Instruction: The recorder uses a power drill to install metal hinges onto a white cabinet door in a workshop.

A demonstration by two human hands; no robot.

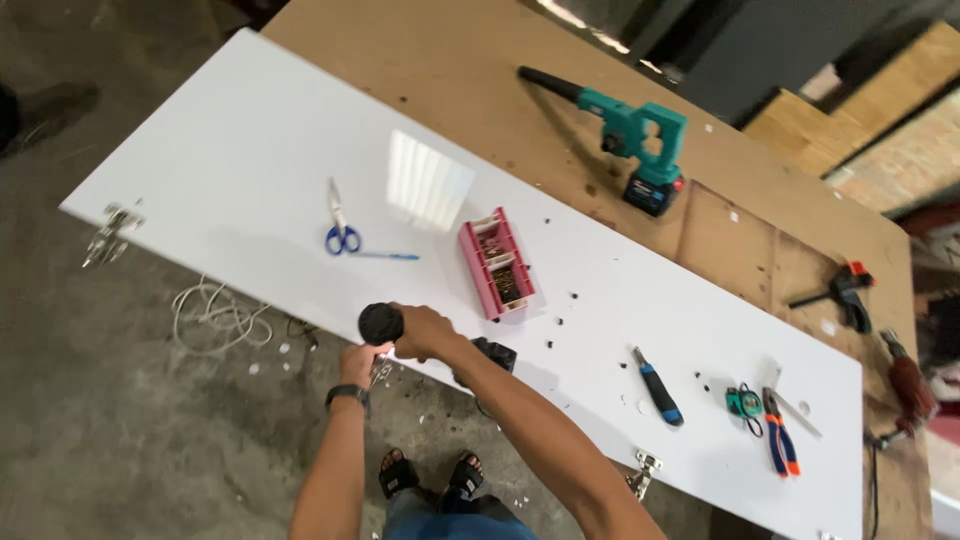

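Note:
My right hand [425,332] grips a black power drill [382,323] at the near edge of a long white panel [260,150]. The drill's black battery base [494,355] shows behind my wrist. My left hand [358,362], with a dark watch on the wrist, holds a small metal hinge [380,372] against the panel's edge just below the drill's nose. A red compartment box of screws [497,263] sits on the panel just beyond my hands.
Blue-handled scissors [340,225] and a blue pen [385,256] lie left. Right: a screwdriver [657,387], tape measure [743,402], pliers [779,432]. Hinges are mounted at the left end [112,232] and near edge [645,472]. A teal blower [630,135] and a clamp [845,293] rest on the wooden table.

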